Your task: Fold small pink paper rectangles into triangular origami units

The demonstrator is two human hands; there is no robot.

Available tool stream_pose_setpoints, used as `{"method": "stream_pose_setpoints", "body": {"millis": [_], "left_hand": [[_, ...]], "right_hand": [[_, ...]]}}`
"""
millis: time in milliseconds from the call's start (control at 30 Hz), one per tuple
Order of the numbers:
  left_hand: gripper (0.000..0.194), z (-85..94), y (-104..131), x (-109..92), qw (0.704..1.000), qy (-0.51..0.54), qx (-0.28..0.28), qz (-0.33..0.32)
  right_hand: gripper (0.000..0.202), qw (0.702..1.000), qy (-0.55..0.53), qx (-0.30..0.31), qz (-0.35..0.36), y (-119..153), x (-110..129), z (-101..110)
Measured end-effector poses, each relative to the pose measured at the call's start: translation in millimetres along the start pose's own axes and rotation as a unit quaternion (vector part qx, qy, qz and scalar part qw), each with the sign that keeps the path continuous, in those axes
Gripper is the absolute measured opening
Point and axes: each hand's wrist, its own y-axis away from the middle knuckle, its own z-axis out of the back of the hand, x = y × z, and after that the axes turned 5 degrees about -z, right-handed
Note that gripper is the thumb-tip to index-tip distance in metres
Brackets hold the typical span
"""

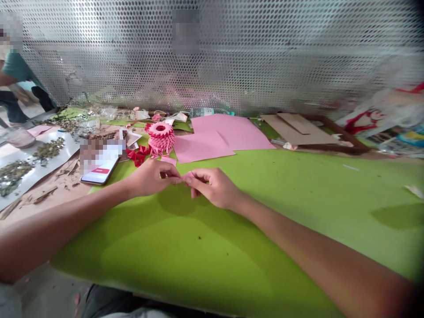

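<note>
Between my two hands is a small piece of pink paper (187, 176), held just above the green tabletop (212, 247). My left hand (154, 177) pinches its left end between thumb and fingers. At its right end the thumb and fingers of my right hand (213, 187) are closed on it; most of the piece is hidden by them. Just beyond my left hand stands a round pink and red folded-paper piece (161, 138) with a hole in its top. Red folded paper pieces (138, 155) lie at its left, and a small pink paper scrap (168, 160) lies in front.
Large pink paper sheets (232, 132) lie behind my hands. A phone (104, 165) rests at the left, near dried plant bits (48, 149). Brown cardboard (298, 129) is at the back right. A perforated metal panel (232, 57) rises behind the table. A person (20, 75) is at far left.
</note>
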Motion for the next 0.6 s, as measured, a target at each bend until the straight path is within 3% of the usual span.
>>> {"method": "stream_pose_setpoints", "body": {"millis": [133,233,600], "left_hand": [[0.029,-0.7,2.0,-0.5,0.999,-0.027,0.041,-0.020],[0.023,-4.2,3.8,-1.3,0.998,-0.048,0.022,-0.023],[0.036,-2.6,6.0,1.0,0.979,-0.164,0.009,-0.119]], "right_hand": [[0.038,1.000,-0.025,0.007,-0.006,-0.8,-0.8,1.7],[0.035,0.999,-0.035,0.018,-0.005,-1.9,-3.0,1.6],[0.034,0.997,-0.045,0.055,-0.009,-2.2,-3.2,3.2]]}}
